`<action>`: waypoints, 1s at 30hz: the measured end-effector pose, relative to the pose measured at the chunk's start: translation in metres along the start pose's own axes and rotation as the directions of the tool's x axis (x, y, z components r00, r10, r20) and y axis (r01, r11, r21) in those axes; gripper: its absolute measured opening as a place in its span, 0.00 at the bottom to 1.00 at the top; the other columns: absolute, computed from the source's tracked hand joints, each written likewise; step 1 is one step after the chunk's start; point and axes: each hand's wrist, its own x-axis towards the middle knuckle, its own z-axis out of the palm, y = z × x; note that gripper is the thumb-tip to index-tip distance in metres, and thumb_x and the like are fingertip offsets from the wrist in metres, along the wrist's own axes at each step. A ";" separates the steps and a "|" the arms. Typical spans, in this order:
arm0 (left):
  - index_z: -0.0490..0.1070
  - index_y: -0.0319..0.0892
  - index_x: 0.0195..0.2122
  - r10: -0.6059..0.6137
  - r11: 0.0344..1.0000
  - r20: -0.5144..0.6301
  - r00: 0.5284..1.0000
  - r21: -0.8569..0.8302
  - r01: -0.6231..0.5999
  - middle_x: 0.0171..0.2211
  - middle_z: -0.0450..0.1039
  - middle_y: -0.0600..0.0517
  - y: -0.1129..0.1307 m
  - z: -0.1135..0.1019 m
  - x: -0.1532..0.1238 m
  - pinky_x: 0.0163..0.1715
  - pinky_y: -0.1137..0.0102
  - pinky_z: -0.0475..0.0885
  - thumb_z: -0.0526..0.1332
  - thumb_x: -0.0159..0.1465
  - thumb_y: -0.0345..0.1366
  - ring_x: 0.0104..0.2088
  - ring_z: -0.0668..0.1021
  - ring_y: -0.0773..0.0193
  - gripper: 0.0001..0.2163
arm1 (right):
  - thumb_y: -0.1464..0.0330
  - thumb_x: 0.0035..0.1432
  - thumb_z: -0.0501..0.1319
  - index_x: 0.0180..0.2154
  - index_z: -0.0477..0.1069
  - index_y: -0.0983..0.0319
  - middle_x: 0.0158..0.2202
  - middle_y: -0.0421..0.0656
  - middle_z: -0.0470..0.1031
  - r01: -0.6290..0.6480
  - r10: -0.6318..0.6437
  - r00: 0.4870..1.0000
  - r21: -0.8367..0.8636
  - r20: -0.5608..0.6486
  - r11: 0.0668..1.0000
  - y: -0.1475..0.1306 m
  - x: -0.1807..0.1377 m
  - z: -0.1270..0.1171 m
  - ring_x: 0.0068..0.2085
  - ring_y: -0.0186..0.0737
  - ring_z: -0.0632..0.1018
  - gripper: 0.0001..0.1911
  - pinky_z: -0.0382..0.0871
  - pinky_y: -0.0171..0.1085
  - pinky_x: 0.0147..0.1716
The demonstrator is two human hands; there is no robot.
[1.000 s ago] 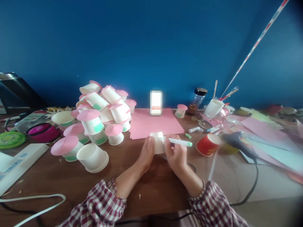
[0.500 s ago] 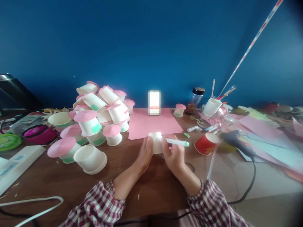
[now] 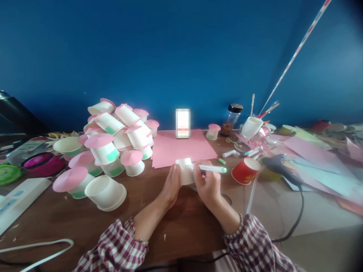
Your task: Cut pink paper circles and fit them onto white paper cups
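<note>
My left hand (image 3: 170, 186) grips a small white paper cup (image 3: 185, 170), which lies with its base toward the wall over the brown table (image 3: 85, 223). My right hand (image 3: 208, 183) is closed round a white marker with a green end (image 3: 213, 169), its tip against the cup's side. Both sleeves are red-and-white checked. A sheet of pink paper (image 3: 181, 147) lies just beyond the cup.
A heap of white cups with pink caps (image 3: 113, 139) fills the left. A red cup (image 3: 244, 170) lies on its side to the right, by a glue gun (image 3: 276, 166) with a black cable. Coloured paper sheets (image 3: 320, 158), a jar (image 3: 231, 120) and a white cup holding brushes (image 3: 252, 126) stand behind.
The view has drifted slightly; my hands stay on the cup and marker, and the cup sits a little nearer the pink paper.
</note>
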 end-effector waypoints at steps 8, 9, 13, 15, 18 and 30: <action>0.65 0.41 0.51 -0.057 0.997 0.014 0.998 -0.043 0.058 0.48 0.70 0.42 0.004 0.004 -0.001 0.42 0.63 0.69 0.50 0.62 0.53 0.47 0.72 0.53 0.24 | 0.67 0.62 0.53 0.35 0.69 0.62 0.29 0.43 0.74 -0.007 0.006 1.000 -0.020 -0.019 1.000 0.002 0.000 -0.001 0.28 0.36 0.75 0.08 0.70 0.32 0.27; 0.65 0.42 0.51 -0.060 0.997 0.014 0.998 -0.046 0.061 0.48 0.70 0.42 0.004 0.004 -0.001 0.42 0.64 0.70 0.50 0.62 0.53 0.47 0.72 0.53 0.24 | 0.67 0.62 0.53 0.35 0.69 0.62 0.29 0.43 0.74 -0.005 0.005 1.000 -0.020 -0.021 1.000 0.002 0.000 -0.001 0.28 0.36 0.75 0.08 0.70 0.32 0.28; 0.65 0.42 0.50 -0.074 0.994 0.009 0.997 -0.074 0.075 0.49 0.70 0.43 0.004 0.003 0.000 0.42 0.65 0.69 0.50 0.63 0.53 0.48 0.72 0.55 0.22 | 0.68 0.62 0.53 0.35 0.69 0.62 0.29 0.43 0.74 -0.008 0.007 1.000 -0.020 -0.021 1.000 0.003 -0.001 0.000 0.27 0.36 0.75 0.07 0.70 0.33 0.28; 0.65 0.42 0.50 -0.078 0.993 0.011 0.997 -0.092 0.079 0.50 0.70 0.44 0.004 0.002 0.000 0.42 0.66 0.69 0.50 0.63 0.52 0.48 0.72 0.55 0.22 | 0.68 0.61 0.53 0.34 0.69 0.61 0.29 0.42 0.73 -0.004 0.004 1.000 -0.026 -0.006 1.000 0.004 -0.001 0.001 0.27 0.36 0.75 0.07 0.70 0.33 0.28; 0.65 0.42 0.50 -0.079 0.993 0.008 0.997 -0.090 0.080 0.50 0.70 0.44 0.005 0.002 -0.001 0.42 0.65 0.69 0.49 0.63 0.52 0.48 0.72 0.55 0.22 | 0.68 0.61 0.54 0.34 0.69 0.62 0.28 0.42 0.73 0.007 -0.006 1.000 -0.041 0.018 0.999 0.004 -0.002 0.001 0.27 0.36 0.75 0.07 0.70 0.33 0.29; 0.66 0.43 0.49 -0.095 0.990 -0.003 0.995 -0.104 0.094 0.49 0.70 0.44 0.004 0.001 0.000 0.42 0.65 0.68 0.49 0.62 0.54 0.46 0.72 0.55 0.23 | 0.69 0.61 0.53 0.35 0.68 0.62 0.30 0.43 0.74 0.027 -0.026 0.999 -0.026 0.044 0.999 0.004 -0.002 0.001 0.29 0.36 0.75 0.06 0.70 0.33 0.30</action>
